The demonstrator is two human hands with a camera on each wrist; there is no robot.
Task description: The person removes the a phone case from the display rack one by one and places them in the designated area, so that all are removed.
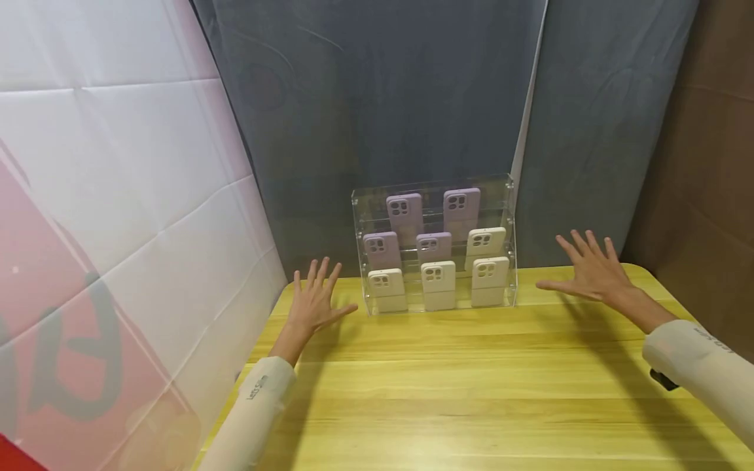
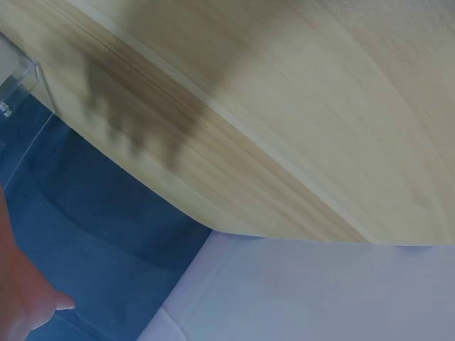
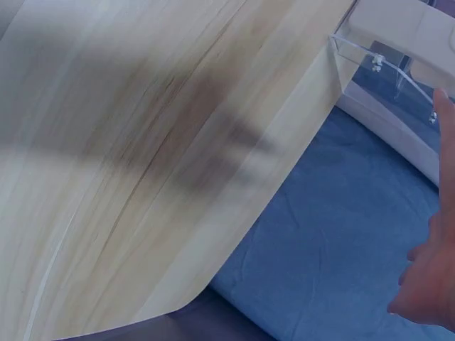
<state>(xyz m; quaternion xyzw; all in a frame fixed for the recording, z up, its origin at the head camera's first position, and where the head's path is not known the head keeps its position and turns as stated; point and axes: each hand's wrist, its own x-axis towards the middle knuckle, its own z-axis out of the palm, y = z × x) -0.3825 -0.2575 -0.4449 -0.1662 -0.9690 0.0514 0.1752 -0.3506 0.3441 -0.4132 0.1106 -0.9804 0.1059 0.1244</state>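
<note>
A clear acrylic display rack (image 1: 436, 256) with three tiers stands at the back of the wooden table. Several phone cases fill it: a lilac case (image 1: 461, 212) and another lilac one in the top row, two lilac and a cream case (image 1: 485, 242) in the middle, three cream ones including a white-cream case (image 1: 438, 284) in front. My left hand (image 1: 312, 304), fingers spread, hovers left of the rack, holding nothing. To the rack's right my right hand (image 1: 593, 271) is likewise spread above the table, apart from the rack. Only part of each hand enters its wrist view.
The wooden table (image 1: 412, 386) has rounded back corners. A grey-blue curtain (image 1: 436, 91) hangs behind it, a white printed cloth (image 1: 147, 163) on the left and a brown one (image 1: 707, 163) on the right.
</note>
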